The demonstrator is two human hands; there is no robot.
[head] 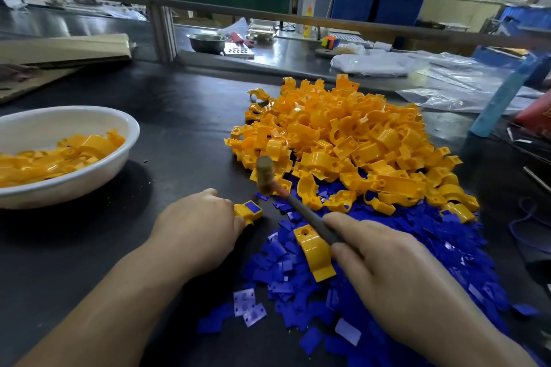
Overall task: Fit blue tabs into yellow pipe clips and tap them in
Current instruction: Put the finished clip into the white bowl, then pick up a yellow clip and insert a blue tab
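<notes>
- Head view, lower middle of the frame: the left hand (196, 229) has its fingers curled round a yellow pipe clip (243, 213), holding it down on the dark surface (179, 128). The right hand (396, 265) has its fingers wrapped on the handle of a small mallet (264, 174).
- The held clip sits near the centre of the frame, just beyond the left fingertips. One flat foot faces up with a blue tab (254, 207) lying in its recess; whether the tab is fully seated I cannot tell.
- The mallet head hangs tilted just above and to the right of that clip, so the step in hand looks like the tapping-in.
- The next move likely calls for a short, square blow on the tab, with the left fingers kept back from the foot and the clip steady.
- Lower right: a heap of loose blue tabs (441, 262), thin, glossy and small. A spare clip (314, 250) lies on it, just beside the right hand.
- Centre right, farther off: a big pile of bare yellow clips (343, 140), curved saddles with holed feet.
- Left edge: a white bowl (131, 125) holding clips, probably finished ones.
</notes>
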